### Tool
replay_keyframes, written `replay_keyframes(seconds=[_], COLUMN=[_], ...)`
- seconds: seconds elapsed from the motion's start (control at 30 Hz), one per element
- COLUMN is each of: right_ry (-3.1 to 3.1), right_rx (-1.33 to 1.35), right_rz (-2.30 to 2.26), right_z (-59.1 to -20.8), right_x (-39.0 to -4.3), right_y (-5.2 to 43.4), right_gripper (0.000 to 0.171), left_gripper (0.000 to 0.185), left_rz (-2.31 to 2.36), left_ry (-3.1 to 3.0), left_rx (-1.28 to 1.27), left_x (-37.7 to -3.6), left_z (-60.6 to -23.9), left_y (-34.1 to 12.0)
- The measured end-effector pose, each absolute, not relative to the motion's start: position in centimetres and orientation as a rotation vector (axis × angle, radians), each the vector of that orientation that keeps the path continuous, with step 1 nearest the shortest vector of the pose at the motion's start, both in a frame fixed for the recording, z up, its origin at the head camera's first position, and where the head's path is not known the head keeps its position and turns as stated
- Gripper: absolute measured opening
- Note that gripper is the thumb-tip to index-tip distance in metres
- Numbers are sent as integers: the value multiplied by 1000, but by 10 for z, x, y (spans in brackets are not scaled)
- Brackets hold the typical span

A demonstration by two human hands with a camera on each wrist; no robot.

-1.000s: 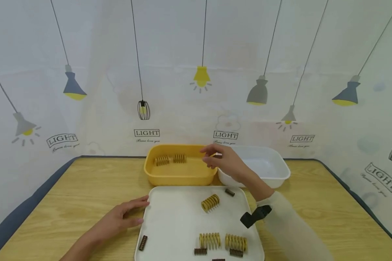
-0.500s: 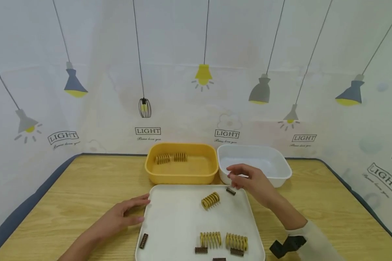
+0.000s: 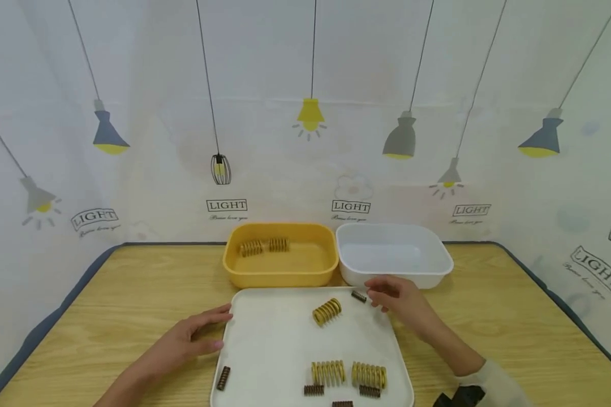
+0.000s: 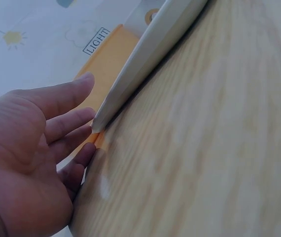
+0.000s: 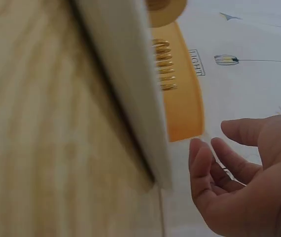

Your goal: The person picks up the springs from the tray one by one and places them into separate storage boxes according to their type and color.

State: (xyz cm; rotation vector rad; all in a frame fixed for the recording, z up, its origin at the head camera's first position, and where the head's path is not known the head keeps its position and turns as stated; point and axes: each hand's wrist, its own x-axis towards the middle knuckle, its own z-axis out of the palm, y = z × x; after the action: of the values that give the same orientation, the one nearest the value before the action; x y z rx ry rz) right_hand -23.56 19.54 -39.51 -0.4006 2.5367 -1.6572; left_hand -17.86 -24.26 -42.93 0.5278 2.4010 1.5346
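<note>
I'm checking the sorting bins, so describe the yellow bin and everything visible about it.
The yellow bin is a shallow rectangular tub with rounded corners and a rolled rim, plastic by its look. It sits upright on the wooden table at the far side, between the white tray in front and the backdrop behind, close beside the white bin on its right. Two yellow coil springs lie on their sides near its back wall. No hand touches it.

tray [image 3: 265,345]: white
left bin [image 3: 277,277]: yellow
right bin [image 3: 394,274]: white
large springs [image 3: 327,311]: yellow
small springs [image 3: 223,378]: dark brown
table [image 3: 132,294]: light wood grain
backdrop [image 3: 305,113]: white, lamp pattern
</note>
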Motion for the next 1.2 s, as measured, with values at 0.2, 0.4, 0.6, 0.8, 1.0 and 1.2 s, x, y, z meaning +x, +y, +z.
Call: replay_keyframes(seconds=[0.2,0.4,0.6,0.8,1.0,1.2], right_ry=[2613,2723,2784,2820,2914,2937], right_rx=[-316,-233,-206,-241,-284,-354], right_rz=[-1667,-1672,-1698,-1774,-1665,-1573], right_z=[-409,-423,-435,-438,-440,-440], right_x=[-238,-241,-242,-246,-252,-251], right_y=[197,194,184,177,176,181], right_gripper=[29,25,30,29,25,22], left_gripper=[47,47,48,48,48,48], left_rz=[1511,1495,1511,1504,1523,1537], left_ry=[2431,2429,2416,2408,2401,2390], left_rx=[484,483,477,477,477,468], left_x=[-179,-182,-181,-180,-181,-180], left_z=[-427,-426,-428,-426,-423,-428], left_y=[-240,-241,-242,-242,-241,-240])
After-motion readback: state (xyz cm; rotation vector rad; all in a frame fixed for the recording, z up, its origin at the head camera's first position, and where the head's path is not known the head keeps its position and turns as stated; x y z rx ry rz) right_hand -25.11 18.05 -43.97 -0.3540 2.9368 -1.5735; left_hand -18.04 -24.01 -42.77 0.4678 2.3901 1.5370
